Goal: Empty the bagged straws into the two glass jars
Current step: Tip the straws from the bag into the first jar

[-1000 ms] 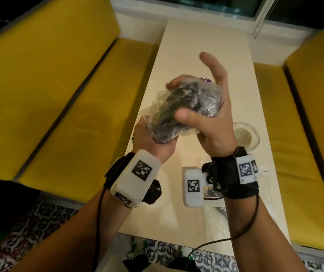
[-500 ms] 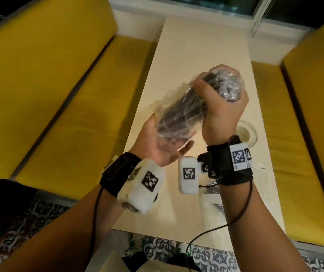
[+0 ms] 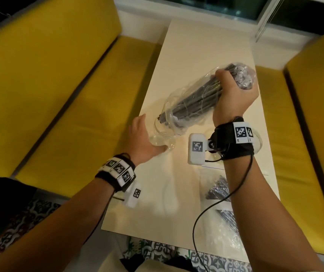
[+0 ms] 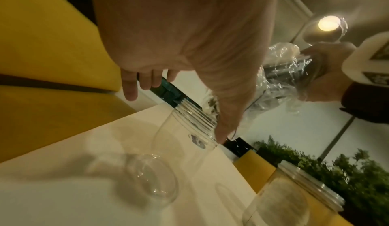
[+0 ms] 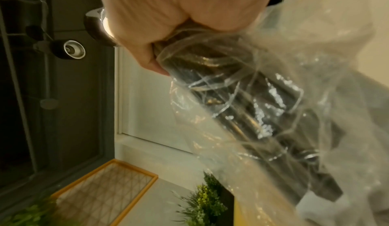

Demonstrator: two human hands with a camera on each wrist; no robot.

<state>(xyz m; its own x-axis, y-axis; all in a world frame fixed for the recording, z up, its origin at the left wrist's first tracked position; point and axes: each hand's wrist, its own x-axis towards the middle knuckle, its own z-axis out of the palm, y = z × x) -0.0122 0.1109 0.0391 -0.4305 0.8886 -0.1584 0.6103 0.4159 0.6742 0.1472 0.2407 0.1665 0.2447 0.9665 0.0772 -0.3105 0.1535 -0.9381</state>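
Note:
My right hand point(image 3: 233, 89) grips the closed upper end of a clear plastic bag of black straws point(image 3: 192, 99). The bag slants down to the left, and its open mouth hangs over the rim of a glass jar point(image 3: 162, 137) on the white table point(image 3: 206, 46). A few straw ends poke out at the mouth. My left hand point(image 3: 149, 136) reaches around that jar with its fingers spread; in the left wrist view the thumb touches the jar's threaded neck point(image 4: 195, 121) while the fingers stand off it. A second glass jar point(image 4: 294, 196) stands to the right, mostly hidden behind my right wrist in the head view.
Two more bags of black straws point(image 3: 220, 189) lie on the table's near right part, under my right forearm. Yellow benches point(image 3: 59, 75) run along both long sides of the narrow table. A cable hangs from my right wrist.
My left hand let go of the bag and dropped to the jar. My right hand tipped the bag, so its mouth swung down left onto the jar's rim.

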